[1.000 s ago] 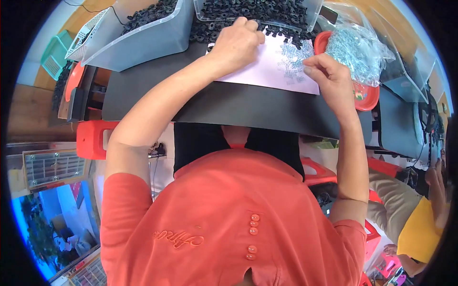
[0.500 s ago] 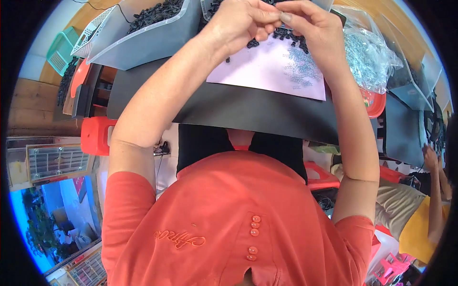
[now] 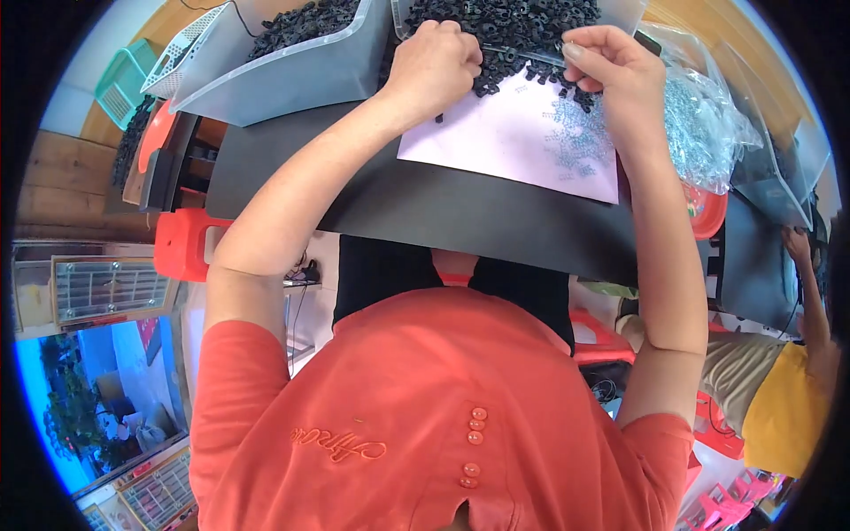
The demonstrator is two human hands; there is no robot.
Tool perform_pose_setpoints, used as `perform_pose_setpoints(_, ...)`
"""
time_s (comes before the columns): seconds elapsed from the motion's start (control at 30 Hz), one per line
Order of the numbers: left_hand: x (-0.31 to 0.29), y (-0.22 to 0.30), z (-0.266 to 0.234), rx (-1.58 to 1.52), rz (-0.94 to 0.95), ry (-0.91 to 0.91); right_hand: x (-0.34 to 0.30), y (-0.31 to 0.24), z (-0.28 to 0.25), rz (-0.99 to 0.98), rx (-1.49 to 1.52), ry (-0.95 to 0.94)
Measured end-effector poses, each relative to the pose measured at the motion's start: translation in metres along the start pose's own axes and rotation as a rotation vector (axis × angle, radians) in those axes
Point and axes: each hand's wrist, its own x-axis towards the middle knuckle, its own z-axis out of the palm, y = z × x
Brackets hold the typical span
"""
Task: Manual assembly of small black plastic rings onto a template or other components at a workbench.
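Small black plastic parts (image 3: 505, 71) lie heaped at the front of a clear plastic bin and spill onto a pale pink sheet (image 3: 478, 133). My left hand (image 3: 434, 66) is at the left side of this heap, its fingers curled down and their tips partly hidden. Over the heap's right side, my right hand (image 3: 624, 75) has thumb and index finger drawn together in a pinch. Whatever either hand holds is too small or too covered to make out. Tiny clear bluish pieces (image 3: 580, 137) are scattered on the sheet's right part, beside my right wrist.
A large translucent bin (image 3: 292, 80) of black parts stands at the left. On the right, a clear plastic bag (image 3: 699, 115) of bluish pieces rests over a red tray (image 3: 708, 212). The black tabletop (image 3: 478, 217) ends near my lap. Another person (image 3: 784, 398) works at the far right.
My hands were together above the sheet, fingertips meeting. They have parted: the left has moved left and down to the black parts, the right a little to the right.
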Motion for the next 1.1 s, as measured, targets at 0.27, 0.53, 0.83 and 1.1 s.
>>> perform_pose_setpoints(0.27,0.004,0.006,0.011,0.294,0.117,-0.190,-0.010,0.023,-0.001,0.099,0.101,-0.058)
perform_pose_setpoints(0.53,0.005,0.001,0.006,0.324,0.218,-0.214,-0.013,0.032,-0.002,0.129,0.111,-0.157)
perform_pose_setpoints(0.83,0.012,-0.002,0.002,0.315,0.246,-0.312,-0.017,0.029,0.005,0.087,0.130,-0.130)
perform_pose_setpoints(1.1,0.007,0.002,0.004,0.268,0.306,-0.333,-0.016,0.031,0.004,0.076,0.160,-0.161)
